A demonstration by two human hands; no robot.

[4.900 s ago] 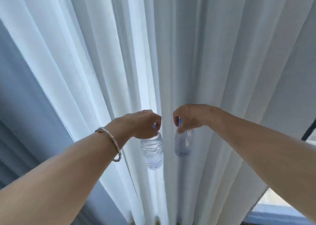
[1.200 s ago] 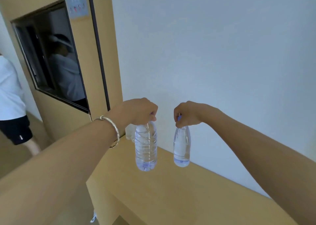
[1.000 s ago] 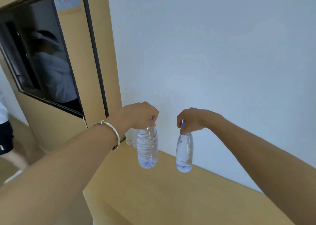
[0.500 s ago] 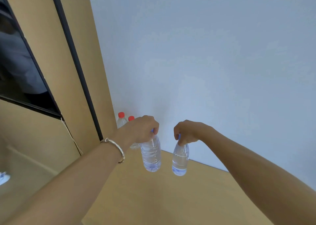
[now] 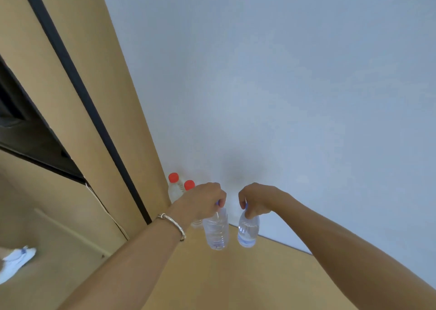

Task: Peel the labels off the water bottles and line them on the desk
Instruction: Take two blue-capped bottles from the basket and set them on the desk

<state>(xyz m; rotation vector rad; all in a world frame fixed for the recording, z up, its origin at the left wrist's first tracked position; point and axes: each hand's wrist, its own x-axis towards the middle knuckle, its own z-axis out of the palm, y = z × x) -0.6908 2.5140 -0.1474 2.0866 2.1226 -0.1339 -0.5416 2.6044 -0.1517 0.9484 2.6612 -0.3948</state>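
Note:
My left hand (image 5: 203, 201) grips the blue cap of a clear, label-free water bottle (image 5: 216, 233) that hangs upright below it. My right hand (image 5: 256, 200) pinches the blue cap of a second bare bottle (image 5: 247, 233), hanging just to the right of the first. Both bottles hover close above the back of the wooden desk (image 5: 236, 276), near the wall. Two clear bottles with red caps (image 5: 174, 178) (image 5: 189, 185) stand on the desk in the corner, partly hidden behind my left hand.
A pale wall (image 5: 283, 97) rises behind the desk. A tall wooden panel with a black strip (image 5: 94, 121) borders the desk on the left. A white shoe (image 5: 16, 261) shows on the floor at the lower left.
I have turned from the curtain to the desk, carrying both bottles. In the last second the bottles came closer to the desk's back corner and the red-capped bottles came into view.

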